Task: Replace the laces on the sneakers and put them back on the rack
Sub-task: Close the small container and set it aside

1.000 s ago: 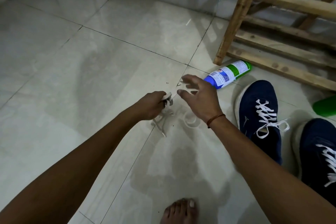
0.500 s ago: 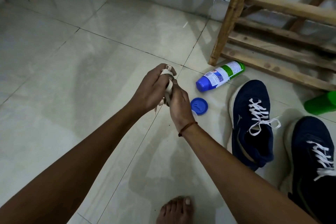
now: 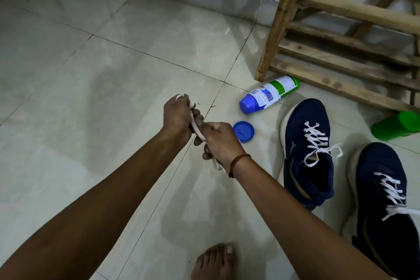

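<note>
Both bare forearms stretch forward, the left arm [image 3: 91, 211] from 7 o'clock and the right arm [image 3: 295, 223] from 5 o'clock. The left hand [image 3: 177, 118], knuckles up, is fisted round a white lace [image 3: 196, 128]. The right hand [image 3: 221, 141], touching it at its 4 o'clock, pinches the same lace with curled fingers. A bare foot [image 3: 216, 261] shows at 6 o'clock.

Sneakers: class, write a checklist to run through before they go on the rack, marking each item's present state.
1. Middle sneaker laced, tied: ok.
2. Edge sneaker laced: ok; tied: cannot tell.
3. Hands free: not ok; left hand and right hand grip a loose lace.
4. Rack close by: ok.
5. Floor before rack clear: not ok; bottle and cap lie there.
</note>
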